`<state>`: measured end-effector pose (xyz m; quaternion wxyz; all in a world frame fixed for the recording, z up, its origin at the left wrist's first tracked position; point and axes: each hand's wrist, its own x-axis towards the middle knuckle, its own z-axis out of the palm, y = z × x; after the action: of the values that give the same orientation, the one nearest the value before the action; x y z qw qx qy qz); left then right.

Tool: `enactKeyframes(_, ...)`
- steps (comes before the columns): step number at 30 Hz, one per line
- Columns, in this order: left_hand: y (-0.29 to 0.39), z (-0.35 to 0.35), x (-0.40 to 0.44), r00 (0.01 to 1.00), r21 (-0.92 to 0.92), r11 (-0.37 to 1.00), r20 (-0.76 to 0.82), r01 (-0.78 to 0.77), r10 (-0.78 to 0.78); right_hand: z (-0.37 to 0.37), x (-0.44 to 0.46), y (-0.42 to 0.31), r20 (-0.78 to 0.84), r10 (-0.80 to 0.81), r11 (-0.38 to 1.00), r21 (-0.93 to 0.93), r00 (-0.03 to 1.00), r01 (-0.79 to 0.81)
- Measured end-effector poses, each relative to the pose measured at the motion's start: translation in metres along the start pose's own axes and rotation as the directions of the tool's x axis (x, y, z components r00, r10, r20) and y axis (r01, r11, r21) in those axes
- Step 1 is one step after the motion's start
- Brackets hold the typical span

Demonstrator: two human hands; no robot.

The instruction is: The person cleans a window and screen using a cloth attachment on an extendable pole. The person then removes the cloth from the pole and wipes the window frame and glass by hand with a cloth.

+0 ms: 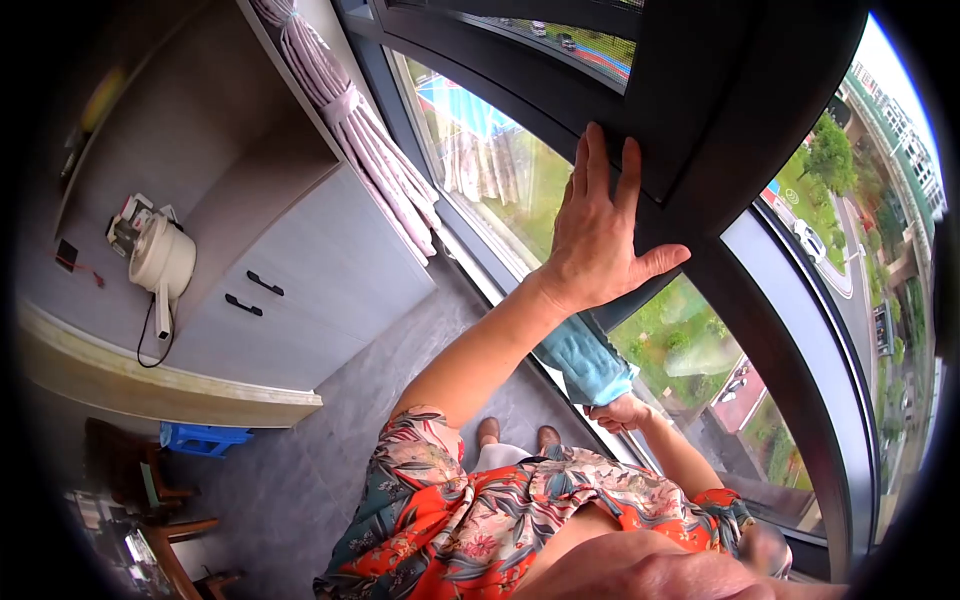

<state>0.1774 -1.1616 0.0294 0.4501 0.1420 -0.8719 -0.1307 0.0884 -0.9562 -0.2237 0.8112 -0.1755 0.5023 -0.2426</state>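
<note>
My left hand [603, 232] lies with its fingers stretched out and thumb spread against the dark window frame [690, 110]. Nothing is held in it. Lower down, beside the window glass [690, 345], my right hand [620, 412] is closed at the near end of a light blue cloth [583, 362]. The cloth looks bunched and lies along the lower part of the window. Whether it is wrapped round something cannot be made out. My right fingers are partly hidden.
Left of me stands a grey cabinet [330, 270] with black handles; a cream-coloured appliance [162, 255] sits in its open shelf. A tied pink curtain [345, 110] hangs by the window. On the grey floor [330, 440] are a blue stool [205, 438] and wooden furniture.
</note>
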Motion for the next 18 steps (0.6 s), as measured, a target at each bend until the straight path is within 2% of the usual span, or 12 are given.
enactKeyframes(2, 0.003, -0.005, 0.002, 1.000, -0.029, 1.000, 0.016, -0.004, 0.005, 0.006, 0.000, -0.007, -0.017, 0.033, 0.999, 0.003, 0.999, -0.033)
enactKeyframes(5, -0.004, -0.008, 0.005, 0.999, -0.082, 0.996, 0.041, -0.027, 0.030, 0.022, -0.004, -0.019, -0.059, -0.022, 1.000, -0.020, 0.998, 0.020)
enactKeyframes(8, -0.011, -0.026, 0.034, 0.994, -0.019, 0.994, 0.000, -0.111, 0.111, 0.020, -0.001, -0.021, -0.081, -0.078, 0.997, -0.015, 0.994, 0.077)
enactKeyframes(10, -0.010, -0.045, 0.073, 0.957, -0.033, 0.974, -0.199, -0.223, 0.212, 0.015, 0.004, -0.016, -0.070, -0.011, 0.999, -0.035, 0.998, 0.008)
enactKeyframes(12, 0.001, -0.073, 0.117, 0.858, 0.130, 0.931, -0.364, -0.340, 0.364, 0.008, 0.017, -0.007, -0.046, -0.035, 0.999, -0.031, 0.998, 0.033)
enactKeyframes(13, 0.006, -0.086, 0.140, 0.775, 0.192, 0.891, -0.440, -0.412, 0.454, 0.005, 0.021, -0.004, -0.033, -0.043, 0.999, -0.029, 0.998, 0.043)
enactKeyframes(14, 0.012, -0.097, 0.162, 0.679, 0.259, 0.842, -0.502, -0.473, 0.536, 0.007, 0.021, -0.003, -0.049, -0.054, 0.998, -0.037, 0.997, 0.052)
enactKeyframes(15, 0.020, -0.108, 0.184, 0.501, 0.486, 0.768, -0.583, -0.417, 0.640, 0.009, 0.019, -0.004, -0.028, -0.078, 0.997, -0.018, 0.997, 0.077)
enactKeyframes(16, 0.029, -0.113, 0.189, 0.508, 0.424, 0.791, -0.609, -0.440, 0.609, 0.012, 0.017, -0.006, -0.007, -0.102, 0.995, 0.004, 0.995, 0.102)
enactKeyframes(17, 0.039, -0.128, 0.199, 0.582, 0.416, 0.813, -0.568, -0.408, 0.583, 0.026, 0.008, -0.011, -0.147, -0.111, 0.994, -0.028, 0.983, 0.108)
enactKeyframes(18, 0.047, -0.139, 0.208, 0.646, 0.417, 0.827, -0.521, -0.378, 0.558, 0.022, 0.011, -0.010, -0.147, -0.097, 0.995, 0.006, 0.984, 0.099)
